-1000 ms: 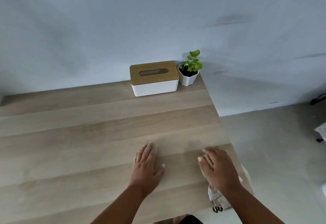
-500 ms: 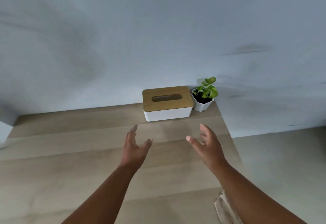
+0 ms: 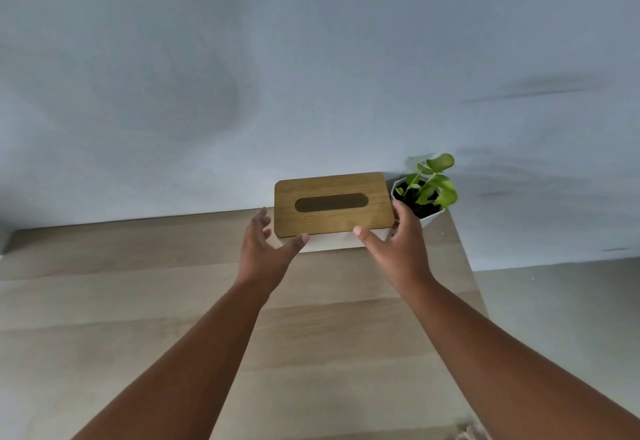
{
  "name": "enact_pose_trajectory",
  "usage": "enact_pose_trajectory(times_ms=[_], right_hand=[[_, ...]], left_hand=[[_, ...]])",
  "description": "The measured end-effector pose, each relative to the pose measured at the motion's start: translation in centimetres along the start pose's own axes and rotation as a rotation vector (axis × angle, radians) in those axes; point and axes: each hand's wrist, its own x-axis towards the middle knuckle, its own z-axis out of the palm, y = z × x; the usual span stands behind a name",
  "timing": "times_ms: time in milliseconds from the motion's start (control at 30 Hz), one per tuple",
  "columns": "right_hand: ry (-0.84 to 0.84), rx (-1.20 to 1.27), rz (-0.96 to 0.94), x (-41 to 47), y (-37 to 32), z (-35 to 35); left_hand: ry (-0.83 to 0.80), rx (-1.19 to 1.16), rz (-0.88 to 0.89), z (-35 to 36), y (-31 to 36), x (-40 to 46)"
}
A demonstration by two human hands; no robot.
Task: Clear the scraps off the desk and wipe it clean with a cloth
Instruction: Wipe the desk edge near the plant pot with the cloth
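Wooden-lidded tissue box [image 3: 332, 211] between outstretched left hand [image 3: 261, 252] and right hand [image 3: 398, 249], fingers spread apart at its ends

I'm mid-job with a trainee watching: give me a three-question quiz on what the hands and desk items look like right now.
1. True or false: the tissue box has a wooden lid with an oval slot.
2. Multiple choice: the potted plant stands (a) left of the tissue box, (b) right of it, (c) on top of it.
3. Short answer: where are the left hand and right hand relative to the tissue box?

Key:
1. True.
2. b.
3. One at each end, fingers spread; a firm grip cannot be confirmed.
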Motion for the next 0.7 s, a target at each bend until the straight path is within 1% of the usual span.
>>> enact_pose_trajectory(times_ms=[133, 367, 533, 700], right_hand=[[0.025, -0.001, 0.019, 0.7, 0.6, 1.0], [0.065, -0.004, 0.008, 0.5, 0.4, 0.9], [0.055, 0.015, -0.005, -0.8, -0.3, 1.0], [0.03, 0.011, -0.038, -2.5, -1.7, 2.4]], left_hand=[[-0.003, -0.002, -0.018, 0.8, 0.1, 0.4], [-0.003, -0.04, 0.003, 1.3, 1.0, -0.4], [0.036, -0.063, 0.035, -0.3, 1.9, -1.4], [0.081, -0.073, 0.024, -3.0, 1.6, -2.7]])
